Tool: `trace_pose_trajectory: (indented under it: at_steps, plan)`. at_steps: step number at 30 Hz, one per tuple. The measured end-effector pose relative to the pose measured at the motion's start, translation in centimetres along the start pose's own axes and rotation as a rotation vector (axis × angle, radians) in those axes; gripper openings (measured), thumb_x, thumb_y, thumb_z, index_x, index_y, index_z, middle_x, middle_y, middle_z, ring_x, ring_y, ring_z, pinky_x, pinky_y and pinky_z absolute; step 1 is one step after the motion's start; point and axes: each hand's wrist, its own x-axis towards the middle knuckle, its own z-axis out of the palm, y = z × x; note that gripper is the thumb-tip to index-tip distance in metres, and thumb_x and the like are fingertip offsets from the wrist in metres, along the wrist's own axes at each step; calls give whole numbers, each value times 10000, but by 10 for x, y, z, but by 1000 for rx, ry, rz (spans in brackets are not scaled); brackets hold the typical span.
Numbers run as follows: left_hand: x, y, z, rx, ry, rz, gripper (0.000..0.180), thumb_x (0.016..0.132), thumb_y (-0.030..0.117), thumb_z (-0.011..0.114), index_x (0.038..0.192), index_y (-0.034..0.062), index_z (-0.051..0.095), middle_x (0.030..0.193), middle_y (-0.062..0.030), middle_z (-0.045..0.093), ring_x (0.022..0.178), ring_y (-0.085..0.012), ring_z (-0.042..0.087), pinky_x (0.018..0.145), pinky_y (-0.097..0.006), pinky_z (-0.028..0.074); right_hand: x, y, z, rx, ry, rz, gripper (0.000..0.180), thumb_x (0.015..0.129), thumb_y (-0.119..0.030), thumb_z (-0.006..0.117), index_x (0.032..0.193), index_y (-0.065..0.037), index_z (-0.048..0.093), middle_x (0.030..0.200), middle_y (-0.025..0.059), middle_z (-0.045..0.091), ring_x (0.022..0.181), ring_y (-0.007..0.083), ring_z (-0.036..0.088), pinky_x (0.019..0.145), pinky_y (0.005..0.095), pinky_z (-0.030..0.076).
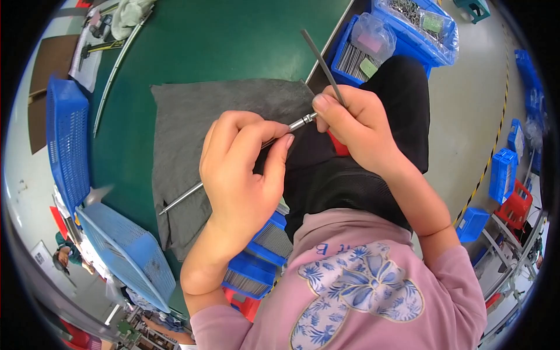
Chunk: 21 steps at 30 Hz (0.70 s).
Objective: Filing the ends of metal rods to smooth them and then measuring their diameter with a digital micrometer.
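My left hand [240, 166] is closed round a slim silver metal rod [183, 198], pinching it between thumb and fingertips. The rod lies slantwise, its thin tip toward the lower left over a dark grey cloth [186, 116]. A stepped, shiny fitting [303, 121] sits at its upper right end. Thumb and forefinger of my right hand [361, 122] are pressed together at the end of this fitting. A thin dark grey stick [319, 58] also passes through my right hand and points up and away. Its lower end is hidden in the fingers.
The cloth covers part of the green table [227, 41]. Blue baskets [69, 140] line the left side. At upper right, a blue bin [344, 76] holds metal pieces and bags. More blue bins [251, 271] with thin parts stand below my left forearm. A pale tube [116, 67] lies at far left.
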Motion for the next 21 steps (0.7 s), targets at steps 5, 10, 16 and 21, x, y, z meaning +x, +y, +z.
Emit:
trace_pose_trajectory:
  at_steps: [5, 10, 16, 21]
  plan:
    - [-4, 0, 7, -44, 91, 30, 174, 576, -29, 676, 701, 53, 587, 690, -47, 498, 602, -191, 483, 520, -287, 374, -5, 1, -1, 141, -35, -22, 281, 858, -196, 491, 670, 10, 526, 573, -2, 507, 536, 41, 405, 481, 214, 317]
    - [0, -1, 8, -31, 82, 40, 191, 576, -20, 681, 737, 54, 610, 690, -47, 499, 598, -186, 480, 509, -282, 367, -3, 2, -2, 185, -42, 8, 270, 861, -194, 486, 690, 10, 528, 575, -4, 500, 542, 40, 406, 487, 209, 321]
    - [0, -2, 11, 22, 74, 95, 210, 579, -16, 679, 771, 45, 625, 692, -47, 498, 597, -182, 468, 505, -279, 364, -26, 12, -4, 321, 91, -66, 176, 898, -131, 362, 827, 5, 449, 530, -50, 323, 465, 23, 276, 434, 190, 226]
    - [5, 0, 10, 134, 92, 231, 197, 578, -20, 670, 754, 36, 602, 700, -52, 498, 596, -197, 468, 505, -294, 374, -43, 22, 2, 148, 121, -113, 106, 866, -62, 400, 828, 4, 474, 575, -6, 427, 486, 38, 358, 457, 195, 286]
